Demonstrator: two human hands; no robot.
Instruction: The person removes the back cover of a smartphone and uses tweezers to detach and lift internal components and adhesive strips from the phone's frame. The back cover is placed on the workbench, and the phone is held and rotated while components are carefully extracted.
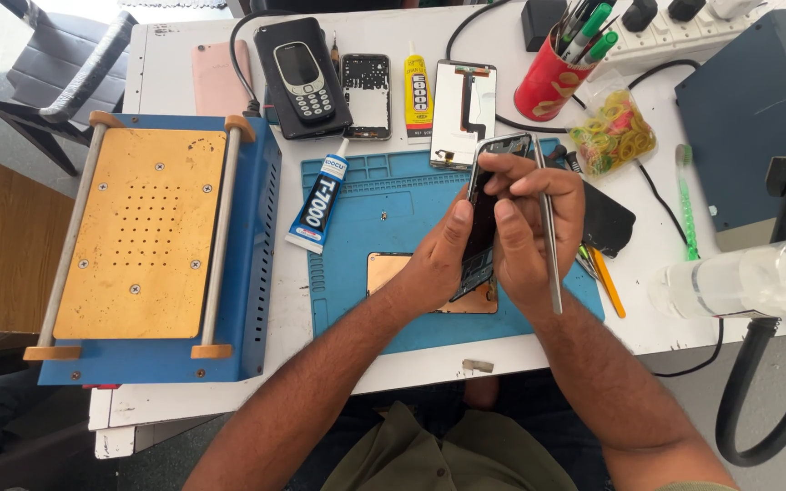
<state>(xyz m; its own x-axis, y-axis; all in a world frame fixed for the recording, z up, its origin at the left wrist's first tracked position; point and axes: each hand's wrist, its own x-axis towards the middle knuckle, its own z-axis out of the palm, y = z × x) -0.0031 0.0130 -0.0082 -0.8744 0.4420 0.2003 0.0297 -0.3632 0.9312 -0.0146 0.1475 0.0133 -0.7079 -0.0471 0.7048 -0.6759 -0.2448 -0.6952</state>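
Opened smartphone (484,214), dark and stripped of its screen, held tilted on edge above the blue work mat (384,195), clear of the surface so both sides can be reached. Left hand (438,259) curled around the phone's lower left edge, thumb pressed along the frame, clamping it steady. Right hand (529,218) closed over the phone's top and right side, fingertips bent onto the upper rim; a thin metal tool (549,232) pinned along the same hand, slanting down past the wrist, probably parked there to stay ready while the fingers work. Whether the tool's tip touches the phone: cannot tell.

Just below the phone, a copper-coloured plate (388,270) flat on the mat. Left of the phone, a blue-and-white glue tube (318,202) lying across the mat's edge. Beyond the phone, a detached screen panel (462,111), a yellow-labelled glue tube (418,95), a bare phone frame (367,94) and a keypad phone (303,77) on a dark block. Far left of the phone, a blue heating station (152,245) with an orange perforated top. Right of the phone, a red pen cup (552,77), a bag of rubber bands (613,132), a green toothbrush (686,195) and a clear bottle (748,277), all within arm's reach.
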